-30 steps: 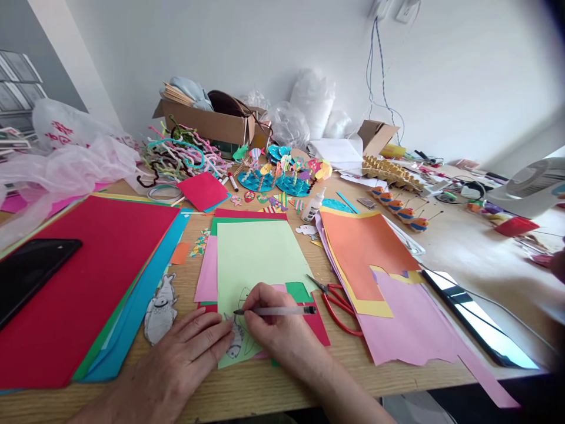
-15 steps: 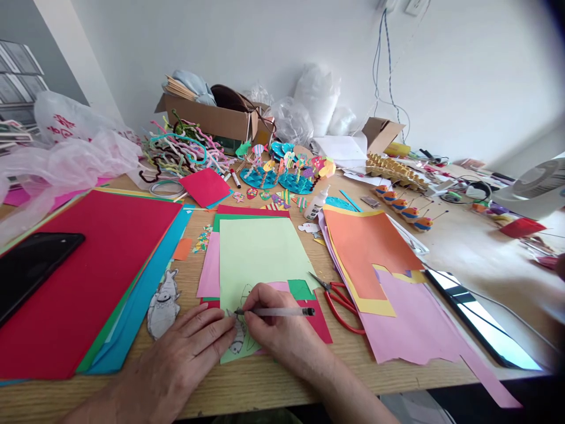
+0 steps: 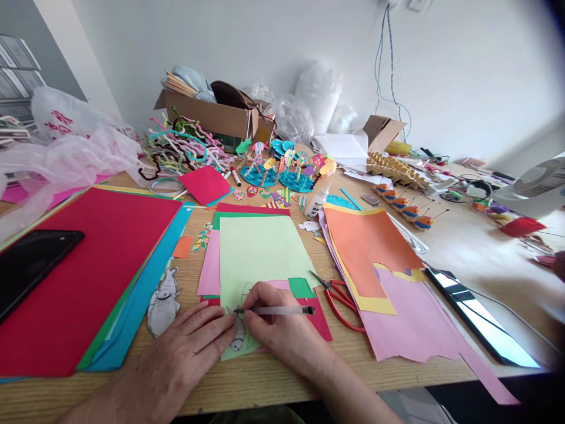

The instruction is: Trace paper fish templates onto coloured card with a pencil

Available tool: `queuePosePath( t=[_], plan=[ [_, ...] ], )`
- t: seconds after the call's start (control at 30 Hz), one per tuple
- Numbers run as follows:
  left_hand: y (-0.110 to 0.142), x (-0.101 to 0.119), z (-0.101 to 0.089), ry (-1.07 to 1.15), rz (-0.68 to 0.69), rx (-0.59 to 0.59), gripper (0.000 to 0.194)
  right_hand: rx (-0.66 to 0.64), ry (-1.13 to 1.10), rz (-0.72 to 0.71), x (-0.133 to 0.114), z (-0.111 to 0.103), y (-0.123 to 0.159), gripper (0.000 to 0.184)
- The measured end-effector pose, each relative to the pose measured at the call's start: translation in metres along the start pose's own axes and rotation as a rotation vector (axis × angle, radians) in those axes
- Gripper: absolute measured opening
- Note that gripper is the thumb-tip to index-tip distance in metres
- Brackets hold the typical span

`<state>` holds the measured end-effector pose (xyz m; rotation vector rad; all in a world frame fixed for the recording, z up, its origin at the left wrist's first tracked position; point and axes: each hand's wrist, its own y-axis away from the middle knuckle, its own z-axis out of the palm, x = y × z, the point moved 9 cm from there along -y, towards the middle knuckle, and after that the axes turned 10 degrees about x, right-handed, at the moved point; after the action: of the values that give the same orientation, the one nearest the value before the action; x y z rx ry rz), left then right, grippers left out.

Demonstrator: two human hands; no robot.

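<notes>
From the head camera, here's the right hand (image 3: 276, 324), fingers clamped round a pen (image 3: 289, 310), its tip right down at the tail of the small paper fish (image 3: 237, 338)! That fish lies on the pale green sheet (image 3: 260, 247), between the two hands, and the left hand (image 3: 189, 341) is on it too, flat and unclenched, fingertips at its edge. Just left of the left hand, a larger fish cutout (image 3: 163, 306); beyond that, the red sheet (image 3: 101, 282). Over to the right hand's right, scissors (image 3: 342, 306), blades parted, and ahead of it, the glue bottle (image 3: 315, 206).
</notes>
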<state>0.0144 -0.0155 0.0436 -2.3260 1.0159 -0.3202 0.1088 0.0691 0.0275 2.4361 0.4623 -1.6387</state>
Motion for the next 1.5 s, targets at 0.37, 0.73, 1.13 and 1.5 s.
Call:
queuePosePath(
  t=[0.37, 0.73, 1.13, 1.5],
  plan=[
    [0.0015, 0.0011, 0.0001, -0.005, -0.005, 0.009, 0.047, 0.035, 0.001, -0.012, 0.0063, -0.0007, -0.0024, 0.010],
    [-0.0020, 0.0005, -0.0037, -0.017, 0.000, 0.034, 0.047, 0.073, 0.039, 0.002, 0.0050, -0.0061, -0.0028, 0.011],
    [-0.0016, 0.0005, -0.0035, -0.006, -0.011, 0.040, 0.048, 0.088, 0.026, -0.012, 0.0048, -0.0085, -0.0030, 0.013],
    [0.0052, -0.0003, 0.0032, 0.005, -0.022, 0.026, 0.048, 0.079, 0.030, -0.047, 0.0030, -0.0083, -0.0009, 0.012]
  ],
)
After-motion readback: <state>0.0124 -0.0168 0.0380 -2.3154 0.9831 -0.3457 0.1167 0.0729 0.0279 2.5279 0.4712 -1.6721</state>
